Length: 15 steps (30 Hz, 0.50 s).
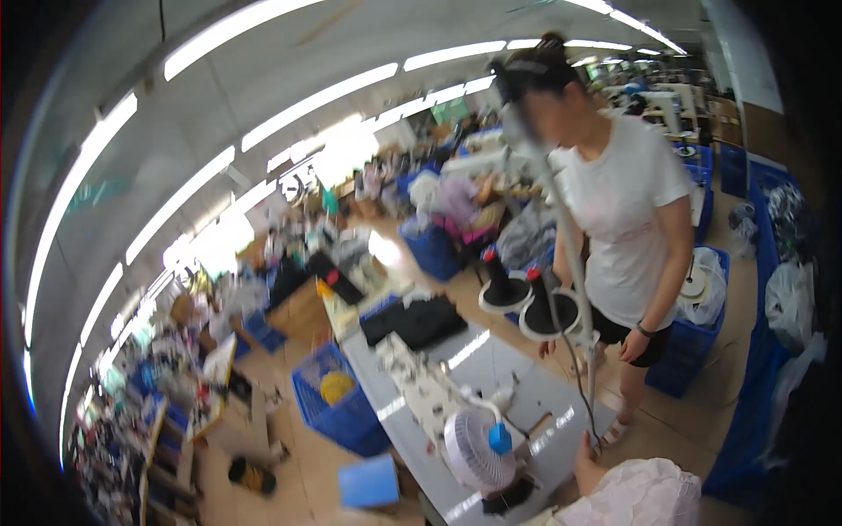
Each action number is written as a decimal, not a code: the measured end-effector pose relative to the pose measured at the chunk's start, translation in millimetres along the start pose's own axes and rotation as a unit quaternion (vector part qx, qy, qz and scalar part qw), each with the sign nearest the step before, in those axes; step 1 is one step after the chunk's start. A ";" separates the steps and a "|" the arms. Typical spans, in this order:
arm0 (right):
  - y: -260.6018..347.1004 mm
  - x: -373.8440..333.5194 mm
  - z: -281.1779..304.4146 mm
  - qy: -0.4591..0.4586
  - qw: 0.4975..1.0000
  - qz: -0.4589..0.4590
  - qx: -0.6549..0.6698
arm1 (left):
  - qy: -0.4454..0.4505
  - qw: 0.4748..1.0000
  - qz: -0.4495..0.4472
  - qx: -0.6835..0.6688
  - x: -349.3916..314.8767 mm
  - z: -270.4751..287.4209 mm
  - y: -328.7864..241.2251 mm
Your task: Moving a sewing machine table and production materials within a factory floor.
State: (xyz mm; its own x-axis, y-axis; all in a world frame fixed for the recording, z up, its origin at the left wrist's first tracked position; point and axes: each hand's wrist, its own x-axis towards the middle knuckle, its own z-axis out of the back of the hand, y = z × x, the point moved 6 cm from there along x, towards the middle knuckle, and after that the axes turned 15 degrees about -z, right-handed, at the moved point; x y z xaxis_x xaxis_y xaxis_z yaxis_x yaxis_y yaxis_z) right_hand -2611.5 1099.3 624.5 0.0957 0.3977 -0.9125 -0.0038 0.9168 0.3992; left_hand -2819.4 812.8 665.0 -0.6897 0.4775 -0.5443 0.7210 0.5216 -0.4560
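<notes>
Cluttered sewing workshop; black thread cones (541,301) perch upright on a white thread stand (588,373) at the grey bench's (509,355) edge, presumably so thread unwinds freely. The stand's lower end shows just beyond the right hand (591,465), a dark cable (595,427) hanging near it. Whether that grip is open or closed, I cannot tell; the left hand is out of view.

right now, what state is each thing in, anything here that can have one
thread cones, upright
fan, at the table, running or not unclear
black fabric, lying on the table
blue basket, uncovered, yellow item inside
ceiling lights, lit
</notes>
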 end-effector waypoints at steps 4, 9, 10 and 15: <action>-53.8 91.1 48.4 0.006 0.993 -0.006 0.114 | -0.142 0.983 0.047 -0.106 -117.6 112.7 112.7; -58.0 29.0 6.5 0.195 0.979 0.010 0.064 | -0.318 0.934 -0.036 -0.160 -126.9 144.1 111.4; -58.3 36.9 12.7 0.180 0.982 0.010 0.050 | -0.332 0.928 -0.026 -0.169 -135.8 144.2 108.8; -67.2 64.1 20.6 0.211 0.977 0.017 0.029 | -0.089 0.981 0.175 -0.006 -204.2 98.9 43.1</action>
State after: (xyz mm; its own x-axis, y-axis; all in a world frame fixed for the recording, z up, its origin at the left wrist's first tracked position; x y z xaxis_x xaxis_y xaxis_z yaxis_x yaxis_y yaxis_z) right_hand -2584.6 1062.4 541.0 -0.3229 0.4172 -0.8495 0.0576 0.9046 0.4224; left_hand -2640.9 667.9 686.9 -0.3770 0.4992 -0.7802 0.9100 0.3566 -0.2115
